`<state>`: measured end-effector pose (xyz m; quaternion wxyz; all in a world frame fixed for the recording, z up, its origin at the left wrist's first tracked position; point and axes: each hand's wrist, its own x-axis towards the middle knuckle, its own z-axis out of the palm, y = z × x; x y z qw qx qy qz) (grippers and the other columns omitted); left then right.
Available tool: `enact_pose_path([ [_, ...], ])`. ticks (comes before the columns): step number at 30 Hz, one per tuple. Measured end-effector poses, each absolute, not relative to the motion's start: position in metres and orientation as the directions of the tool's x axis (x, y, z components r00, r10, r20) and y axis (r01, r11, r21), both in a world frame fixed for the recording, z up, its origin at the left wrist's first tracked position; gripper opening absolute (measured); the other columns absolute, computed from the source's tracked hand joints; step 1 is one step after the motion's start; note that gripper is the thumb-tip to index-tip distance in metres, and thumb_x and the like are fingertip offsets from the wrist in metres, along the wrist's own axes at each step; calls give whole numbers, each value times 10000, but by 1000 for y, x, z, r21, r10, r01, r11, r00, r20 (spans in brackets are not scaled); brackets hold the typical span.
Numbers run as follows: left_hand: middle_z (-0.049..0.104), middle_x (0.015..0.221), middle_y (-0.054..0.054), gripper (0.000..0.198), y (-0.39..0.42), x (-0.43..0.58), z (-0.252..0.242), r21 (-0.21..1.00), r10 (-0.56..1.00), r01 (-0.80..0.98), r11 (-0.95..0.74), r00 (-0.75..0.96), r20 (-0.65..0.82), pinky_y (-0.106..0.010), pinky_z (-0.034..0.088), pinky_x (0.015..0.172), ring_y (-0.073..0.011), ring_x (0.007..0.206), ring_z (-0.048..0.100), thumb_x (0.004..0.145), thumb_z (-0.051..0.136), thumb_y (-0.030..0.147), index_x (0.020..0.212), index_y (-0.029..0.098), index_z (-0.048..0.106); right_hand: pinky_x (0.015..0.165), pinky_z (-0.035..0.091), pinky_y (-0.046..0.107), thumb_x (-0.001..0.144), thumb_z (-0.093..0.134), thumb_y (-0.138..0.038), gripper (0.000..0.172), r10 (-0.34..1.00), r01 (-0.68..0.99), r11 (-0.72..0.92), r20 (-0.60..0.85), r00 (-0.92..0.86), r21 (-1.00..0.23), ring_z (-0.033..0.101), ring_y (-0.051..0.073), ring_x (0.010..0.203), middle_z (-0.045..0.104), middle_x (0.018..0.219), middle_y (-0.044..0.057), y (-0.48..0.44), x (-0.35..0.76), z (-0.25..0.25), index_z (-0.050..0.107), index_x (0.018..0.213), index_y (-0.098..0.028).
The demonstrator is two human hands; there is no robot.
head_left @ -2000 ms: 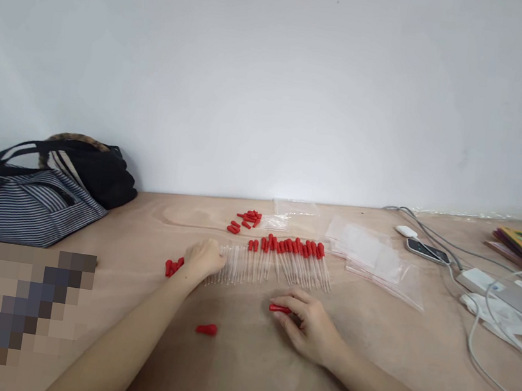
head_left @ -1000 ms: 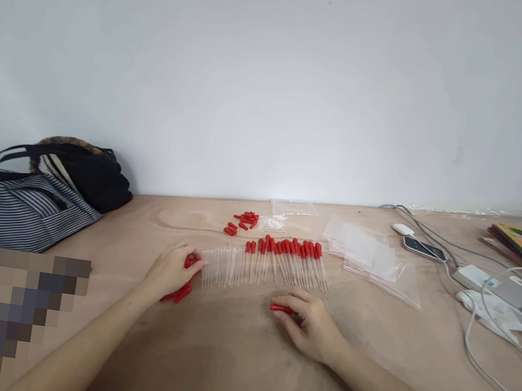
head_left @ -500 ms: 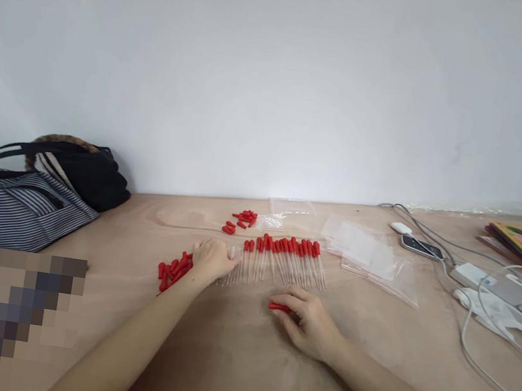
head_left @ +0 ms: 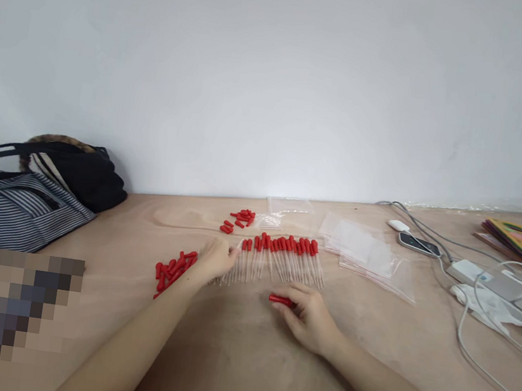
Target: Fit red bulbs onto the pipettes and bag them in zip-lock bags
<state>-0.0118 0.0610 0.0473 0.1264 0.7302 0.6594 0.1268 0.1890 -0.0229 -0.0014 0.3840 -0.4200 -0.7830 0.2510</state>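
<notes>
My left hand (head_left: 215,259) reaches to the left end of a row of clear glass dropper tubes (head_left: 241,272). Its thumb and fingers are pinched at a tube's upper end; the fingertips are partly hidden. My right hand (head_left: 309,319) rests low over the table, thumb and fingers closed on a red rubber dropper bulb (head_left: 279,300) held sideways. To the right along the row, droppers fitted with red bulbs (head_left: 290,244) lie side by side, tips toward me. Left of my left wrist is a pile of loose red bulbs (head_left: 176,268), partly covered by the forearm.
Behind the row lie a smaller group of red bulbs (head_left: 240,216) and more clear tubes (head_left: 269,220). Clear plastic bags (head_left: 365,246) spread at right. Farther right are a phone (head_left: 419,244), a power strip (head_left: 501,284) with cables, and coloured boards (head_left: 521,242). A striped bag (head_left: 21,207) stands left.
My left hand's thumb and fingers have drawn together at the tubes, and the hand has shifted slightly right. The right hand still holds the red bulb. The camera view has shifted slightly.
</notes>
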Motion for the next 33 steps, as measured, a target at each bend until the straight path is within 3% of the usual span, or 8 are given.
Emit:
enact_pose_path([
  [4,568,715,18,211,31,-16,55,460,942,829,-316,332,49,-226,400,614,-137,681,535,820,360,318,727,189,499,629,466,283,732,556,-326,210,958,266,280,250,-143,-922,578,155,693,644,792,50,-19,185,-3,620,862,-175],
  [7,543,692,27,169,5,-18,55,602,863,659,-450,495,103,-217,407,609,-123,664,522,827,358,280,752,192,482,625,452,269,707,582,-372,235,974,92,185,169,-151,-978,564,141,672,632,739,35,-19,182,-4,620,814,-166],
  [9,543,675,32,150,-8,-18,52,632,840,608,-480,526,132,-218,406,606,-120,650,523,826,372,260,774,198,498,613,438,257,686,608,-375,240,972,19,156,150,-179,-988,549,128,644,618,706,23,-20,181,-3,615,798,-163],
  [21,600,683,32,122,-16,-9,41,552,806,599,-580,518,285,-227,409,649,-113,664,548,804,438,201,772,197,555,641,423,270,701,608,-333,200,924,-5,289,280,-262,-957,540,134,682,595,751,35,-24,181,1,649,825,-181],
  [27,646,739,-3,211,-14,-10,37,469,674,491,-734,608,420,-265,389,681,-116,674,561,807,432,160,887,199,623,634,434,264,718,590,-318,177,928,3,292,283,-243,-956,548,131,667,616,734,38,-26,180,-1,639,803,-171],
  [33,628,690,14,243,-16,-10,33,375,604,473,-797,624,495,-288,324,662,-94,586,536,810,417,116,896,212,624,655,444,270,741,572,-307,163,897,92,403,374,-234,-911,568,138,678,635,727,41,-29,180,0,648,806,-178],
])
